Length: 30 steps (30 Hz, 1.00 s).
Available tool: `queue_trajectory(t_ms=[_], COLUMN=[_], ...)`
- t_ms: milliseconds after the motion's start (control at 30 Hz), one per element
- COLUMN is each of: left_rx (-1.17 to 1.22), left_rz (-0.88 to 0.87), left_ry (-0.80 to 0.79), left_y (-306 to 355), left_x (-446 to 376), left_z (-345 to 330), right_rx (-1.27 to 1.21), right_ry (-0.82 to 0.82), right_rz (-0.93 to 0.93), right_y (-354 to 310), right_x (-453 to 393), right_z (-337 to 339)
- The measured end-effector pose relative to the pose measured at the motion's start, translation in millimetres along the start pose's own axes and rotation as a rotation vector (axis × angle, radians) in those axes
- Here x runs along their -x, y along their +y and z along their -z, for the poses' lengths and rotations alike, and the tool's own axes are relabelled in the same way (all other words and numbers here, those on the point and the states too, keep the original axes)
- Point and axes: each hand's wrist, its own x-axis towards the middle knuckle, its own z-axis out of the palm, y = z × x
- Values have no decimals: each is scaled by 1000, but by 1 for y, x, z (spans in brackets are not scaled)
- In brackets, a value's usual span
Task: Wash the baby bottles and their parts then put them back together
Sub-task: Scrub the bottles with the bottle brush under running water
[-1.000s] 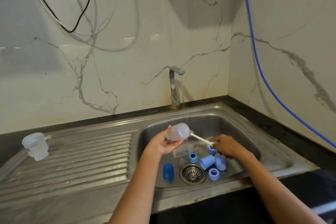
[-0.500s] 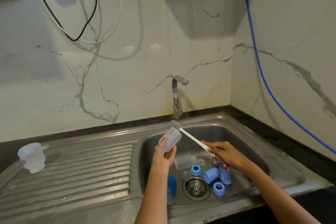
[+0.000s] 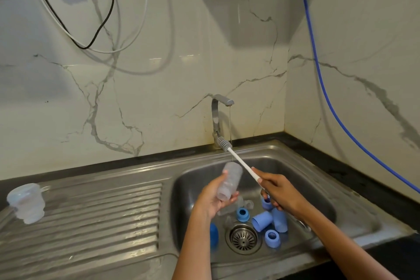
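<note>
Head view: left hand [image 3: 212, 198] fingers grip bottle [image 3: 229, 180]; right hand [image 3: 278, 191] fingers grip brush [image 3: 238, 161].

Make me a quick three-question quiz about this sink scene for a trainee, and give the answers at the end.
1. True or false: the brush head is inside the clear bottle.
2. Which hand holds the brush handle? A) left hand B) right hand C) neither
3. Fill in: the blue bottle parts lie in the sink basin around the ____.

Key:
1. False; the head is out of the bottle, up near the tap.
2. B
3. drain
</note>
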Motion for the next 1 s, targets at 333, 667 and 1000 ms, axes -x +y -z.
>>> queue_trajectory(t_ms=[333, 667, 1000], left_rx=[557, 354, 278], left_rz=[-196, -255, -239], left_ry=[241, 343, 359], left_y=[16, 11, 4], left_x=[-6, -9, -9], left_z=[15, 4, 3], right_rx=[35, 50, 35], right_ry=[-225, -196, -189], right_rz=[-27, -17, -73], right_y=[-5, -23, -16], right_x=[9, 3, 12], right_z=[8, -17, -13])
